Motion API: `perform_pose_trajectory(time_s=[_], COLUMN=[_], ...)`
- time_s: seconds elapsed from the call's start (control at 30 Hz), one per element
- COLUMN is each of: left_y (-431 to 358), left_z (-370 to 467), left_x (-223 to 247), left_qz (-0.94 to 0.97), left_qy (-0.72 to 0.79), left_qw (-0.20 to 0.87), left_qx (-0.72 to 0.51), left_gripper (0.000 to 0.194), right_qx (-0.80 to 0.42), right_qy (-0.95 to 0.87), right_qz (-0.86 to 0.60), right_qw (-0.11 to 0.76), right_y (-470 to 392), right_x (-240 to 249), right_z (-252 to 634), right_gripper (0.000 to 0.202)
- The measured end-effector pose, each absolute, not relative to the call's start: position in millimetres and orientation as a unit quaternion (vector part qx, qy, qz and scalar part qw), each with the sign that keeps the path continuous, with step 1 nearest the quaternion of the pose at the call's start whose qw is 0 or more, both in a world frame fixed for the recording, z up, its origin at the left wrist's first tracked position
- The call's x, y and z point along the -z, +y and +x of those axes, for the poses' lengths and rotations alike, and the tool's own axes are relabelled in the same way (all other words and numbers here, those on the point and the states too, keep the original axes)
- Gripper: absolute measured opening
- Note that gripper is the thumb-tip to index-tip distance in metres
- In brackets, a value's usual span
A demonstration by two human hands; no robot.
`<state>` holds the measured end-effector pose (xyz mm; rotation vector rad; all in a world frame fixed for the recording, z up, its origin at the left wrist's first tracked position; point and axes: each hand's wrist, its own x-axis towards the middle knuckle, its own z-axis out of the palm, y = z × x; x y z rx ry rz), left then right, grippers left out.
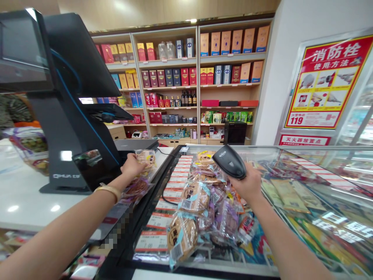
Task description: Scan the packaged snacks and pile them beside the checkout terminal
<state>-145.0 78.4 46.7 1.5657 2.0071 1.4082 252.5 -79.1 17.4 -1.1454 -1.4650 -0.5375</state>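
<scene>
My right hand (247, 181) is wrapped round the handle of a black barcode scanner (230, 161), held above a heap of wrapped snacks. My left hand (132, 166) is closed on a clear wrapped cookie packet (147, 157) beside the register stand. Below that packet lie darker wrapped cookies (136, 187) on the counter's edge. Round cookies in clear and blue wrappers (182, 237) and purple-wrapped ones (227, 219) are piled on the freezer's glass top. The scanner's cable curves left of the pile.
A black register (81, 116) with screens stands on the white counter (23, 202) at left. A glass-topped freezer (326, 163) with packaged goods inside spreads to the right. Shelves of boxes and bottles (175, 77) line the back wall, near a red and yellow sign (329, 81).
</scene>
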Motion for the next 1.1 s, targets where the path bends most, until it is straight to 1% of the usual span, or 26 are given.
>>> perform_pose_trajectory(time_s=[0.07,0.13,0.2,0.33,0.47,0.77,0.9,1.0,1.1], left_y=[72.3,67.0,62.2,50.0,33.1,3.6,-0.9,-0.4,-0.3], left_z=[-136.8,-128.0,-118.6,-97.8,-74.6,-33.5,-26.1,-25.2,-25.3], left_x=[-51.3,-57.0,-63.6,-79.5,-94.9,-108.0,-105.9,-102.7,-101.5], left_qz=[0.532,0.539,0.538,0.535,0.55,0.572,0.58,0.587,0.592], left_qy=[0.688,0.671,0.639,0.538,0.459,0.414,0.403,0.393,0.39], left_qw=[0.094,0.098,0.139,0.262,0.326,0.359,0.374,0.386,0.392], left_qx=[-0.485,-0.499,-0.532,-0.597,-0.617,-0.611,-0.6,-0.593,-0.586], left_gripper=[0.05,0.047,0.047,0.05,0.055,0.057,0.057,0.057,0.054], right_qx=[0.225,0.219,0.214,0.204,0.178,0.119,0.101,0.097,0.091], right_qy=[-0.625,-0.628,-0.632,-0.659,-0.713,-0.786,-0.793,-0.793,-0.792], right_qz=[-0.485,-0.483,-0.479,-0.476,-0.457,-0.427,-0.441,-0.446,-0.435], right_qw=[0.568,0.57,0.57,0.545,0.502,0.431,0.408,0.404,0.419], right_y=[-79.6,-80.2,-80.7,-80.9,-81.4,-87.0,-89.0,-89.8,-88.9], right_x=[-18.2,-19.2,-20.1,-20.8,-21.4,-26.1,-27.3,-28.1,-27.2], right_z=[251.9,251.2,250.5,249.4,246.7,234.7,232.3,231.6,231.9], right_gripper=[0.011,0.009,0.01,0.01,0.012,0.019,0.01,0.008,0.012])
